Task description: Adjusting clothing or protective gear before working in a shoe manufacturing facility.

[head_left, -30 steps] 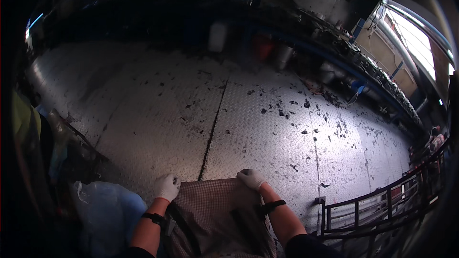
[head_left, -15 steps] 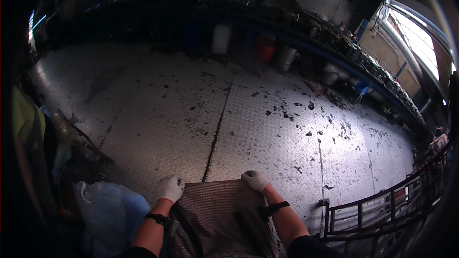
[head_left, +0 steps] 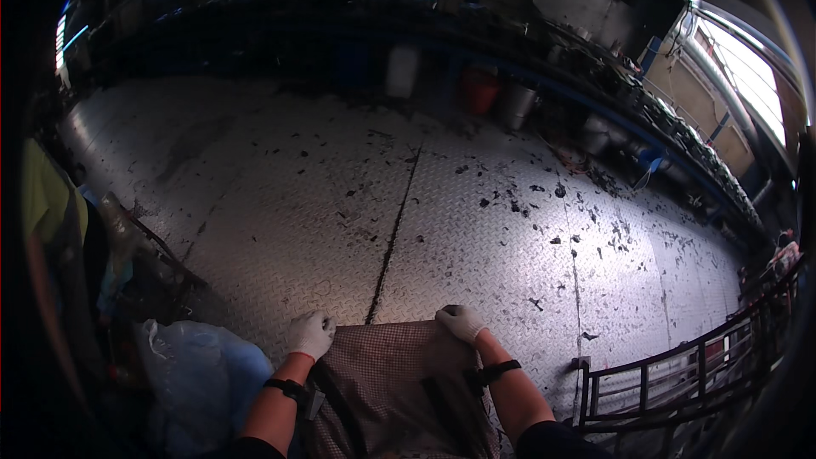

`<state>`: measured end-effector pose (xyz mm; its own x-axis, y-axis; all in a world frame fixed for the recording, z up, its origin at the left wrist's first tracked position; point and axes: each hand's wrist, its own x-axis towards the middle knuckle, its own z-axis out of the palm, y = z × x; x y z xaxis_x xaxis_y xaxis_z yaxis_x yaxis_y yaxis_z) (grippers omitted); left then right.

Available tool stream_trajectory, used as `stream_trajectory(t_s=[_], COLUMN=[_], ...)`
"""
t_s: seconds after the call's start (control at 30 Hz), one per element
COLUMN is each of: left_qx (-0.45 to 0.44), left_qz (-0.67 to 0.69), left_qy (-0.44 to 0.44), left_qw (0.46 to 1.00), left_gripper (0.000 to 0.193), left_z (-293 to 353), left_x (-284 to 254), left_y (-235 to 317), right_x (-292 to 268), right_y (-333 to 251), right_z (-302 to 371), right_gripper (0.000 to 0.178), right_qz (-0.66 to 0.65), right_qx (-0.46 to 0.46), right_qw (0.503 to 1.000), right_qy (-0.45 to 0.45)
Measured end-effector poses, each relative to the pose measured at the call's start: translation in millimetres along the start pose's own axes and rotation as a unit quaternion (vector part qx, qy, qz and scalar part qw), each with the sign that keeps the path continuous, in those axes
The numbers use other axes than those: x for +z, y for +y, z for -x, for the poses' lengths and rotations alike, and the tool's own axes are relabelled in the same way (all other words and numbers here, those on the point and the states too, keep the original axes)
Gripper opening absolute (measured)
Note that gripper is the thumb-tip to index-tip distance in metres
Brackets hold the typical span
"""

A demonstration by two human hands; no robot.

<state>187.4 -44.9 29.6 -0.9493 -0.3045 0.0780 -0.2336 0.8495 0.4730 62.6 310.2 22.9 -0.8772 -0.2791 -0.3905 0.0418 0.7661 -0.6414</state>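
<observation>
A brown checked cloth with dark strap-like bands spreads out in front of me at the lower middle. In a pale glove, my left hand is closed on its far left corner. My right hand, gloved the same way, grips the far right corner. The far edge is held nearly straight between both hands. Dark bands circle both of my wrists. A clear plastic bag with something light blue in it sits just left of my left forearm.
The metal plate floor is strewn with dark scraps, thickest at right. A dark metal rail frame stands at lower right. Along the back runs a long cluttered bench, with a red bucket and a metal drum beneath. Yellow-green cloth shows at far left.
The whole picture has shifted slightly to the right. Both hands keep their hold on the cloth's corners, with little other visible movement.
</observation>
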Motion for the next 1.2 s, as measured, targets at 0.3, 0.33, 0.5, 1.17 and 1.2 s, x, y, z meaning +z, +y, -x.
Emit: stream_trajectory(t_s=[0.3,0.33,0.5,1.17,1.2], left_qx=[0.014,0.014,-0.018,-0.015,-0.018], left_qz=[0.014,0.013,0.01,0.024,0.036], left_qy=[0.019,0.019,-0.052,-0.019,-0.016], left_qw=[1.0,1.0,0.998,0.999,0.999], left_gripper=[0.023,0.023,0.026,0.026,0.025], left_z=[2.0,2.4,1.3,2.8,4.0], left_x=[3.4,4.4,1.8,25.9,27.3], left_y=[-3.4,-4.9,0.3,-18.8,-22.0], right_x=[-1.1,-1.0,-0.2,2.3,3.3], right_y=[-2.6,-3.4,6.0,5.2,3.8], right_z=[3.5,3.8,1.8,0.1,0.3], right_gripper=[0.046,0.046,0.046,0.047,0.047], right_qz=[0.002,0.002,0.002,0.012,0.014], right_qx=[-0.007,-0.007,0.0,-0.006,-0.005], right_qw=[1.0,1.0,1.0,1.0,1.0], right_qy=[0.003,0.003,0.001,-0.003,-0.005])
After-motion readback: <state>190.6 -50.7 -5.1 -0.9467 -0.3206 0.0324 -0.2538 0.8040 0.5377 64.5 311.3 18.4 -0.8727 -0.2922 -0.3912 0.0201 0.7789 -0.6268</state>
